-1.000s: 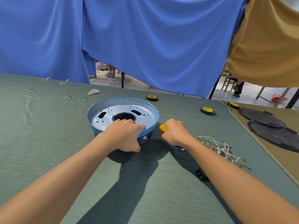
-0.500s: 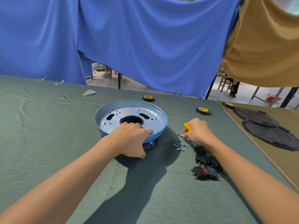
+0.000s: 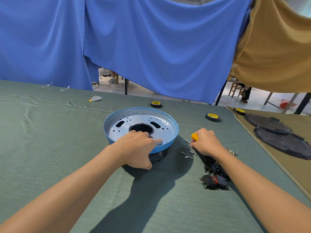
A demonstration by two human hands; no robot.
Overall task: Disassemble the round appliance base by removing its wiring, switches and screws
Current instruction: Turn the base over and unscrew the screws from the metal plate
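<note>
The left hand (image 3: 136,148) grips the base (image 3: 161,125) rim, fingers curled; the right hand (image 3: 206,143) clasps the screwdriver (image 3: 194,137) beside loose screws (image 3: 188,155). Best hold that base firm while unscrewing.

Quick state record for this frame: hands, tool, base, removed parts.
left hand: grips near rim of round base
right hand: holds yellow-handled screwdriver, right of the base
base: open side up on green cloth
screws: several loose on cloth by right hand
switches: black pile beside right forearm
tape rolls: two, behind base
</note>
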